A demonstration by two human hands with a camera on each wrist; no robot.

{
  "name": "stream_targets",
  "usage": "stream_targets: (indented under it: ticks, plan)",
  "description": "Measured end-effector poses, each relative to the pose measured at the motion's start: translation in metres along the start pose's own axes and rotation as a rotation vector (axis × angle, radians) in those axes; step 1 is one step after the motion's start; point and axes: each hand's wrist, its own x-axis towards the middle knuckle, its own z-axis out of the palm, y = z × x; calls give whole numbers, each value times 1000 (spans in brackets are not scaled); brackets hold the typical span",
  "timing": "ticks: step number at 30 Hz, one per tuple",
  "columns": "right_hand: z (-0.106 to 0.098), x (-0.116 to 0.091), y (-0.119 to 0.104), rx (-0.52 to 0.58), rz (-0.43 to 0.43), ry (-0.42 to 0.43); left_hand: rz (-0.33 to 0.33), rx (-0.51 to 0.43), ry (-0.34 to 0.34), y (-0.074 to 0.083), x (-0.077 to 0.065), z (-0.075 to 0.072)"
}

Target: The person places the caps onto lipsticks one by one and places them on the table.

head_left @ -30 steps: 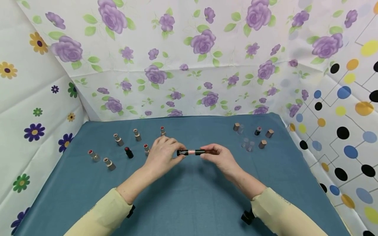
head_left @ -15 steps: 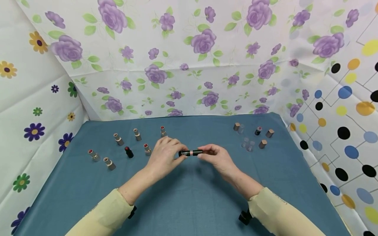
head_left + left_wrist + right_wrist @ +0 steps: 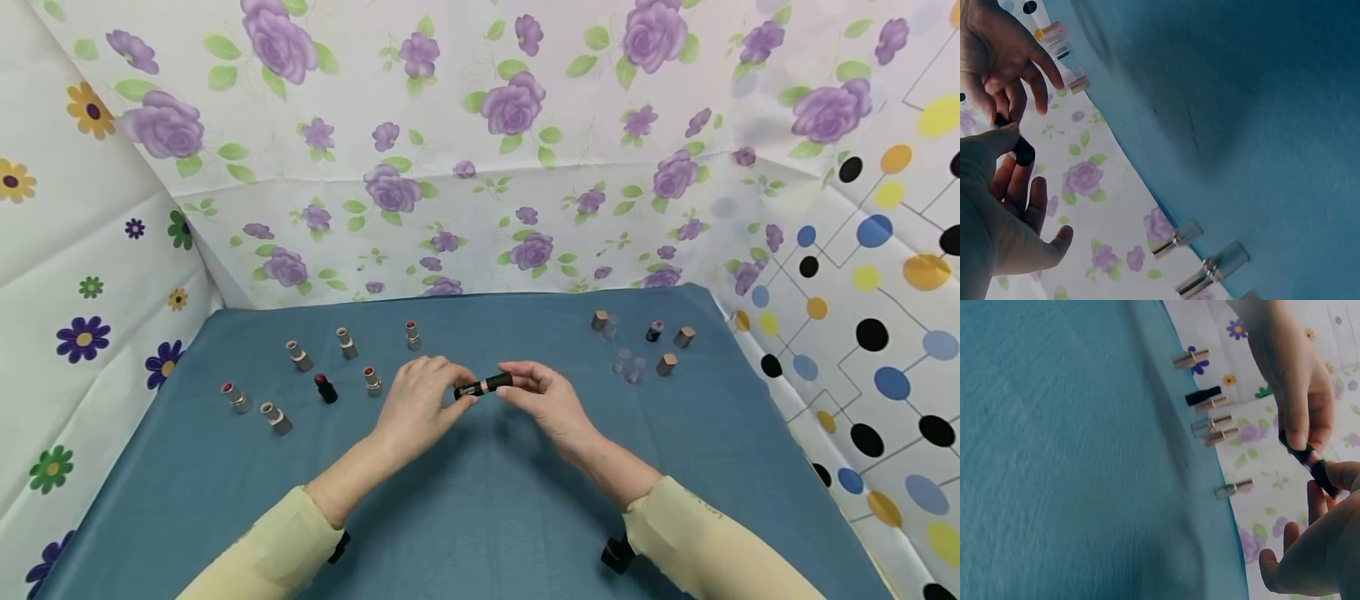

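Head view: both hands (image 3: 420, 398) (image 3: 553, 402) pinch a black tube (image 3: 483, 386), probably lipstick

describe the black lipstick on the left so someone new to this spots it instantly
On the blue cloth, look left of the left hand, where several grey-and-gold lipsticks stand. Near their middle is the red-tipped black lipstick. Its black body sets it apart from those paler neighbours.
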Motion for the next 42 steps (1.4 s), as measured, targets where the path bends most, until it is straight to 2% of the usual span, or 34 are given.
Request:
stream_targets:
  ticks: [4,10,14,17,20,24,27,30,36,42]
  plan:
    - [9,-1,0,32,30,-15,-79,-90,8,4,-2,5]
    - [15,2,2,44,44,-8,-124,-151,16,5,-4,13]
    - [13,7,2,6,27,-21,-143,-172,5,3,-6,15]
    - [5,16,1,-84,-21,16,-147,-166,-35,1,-8,15]
    - [-11,32,1,-257,-95,92,-122,-104,-98,-2,-13,14]
    - [-38,55,3,-484,-148,189,-27,22,-188,-7,-20,13]
    - [-55,70,5,-604,-136,234,56,97,-233,-10,-26,12]
    - [-66,84,8,-700,-109,270,110,144,-255,-13,-31,11]
    - [-74,106,12,-810,-40,327,114,186,-294,-18,-39,11]
    - [-76,124,16,-885,2,374,106,174,-299,-21,-44,10]
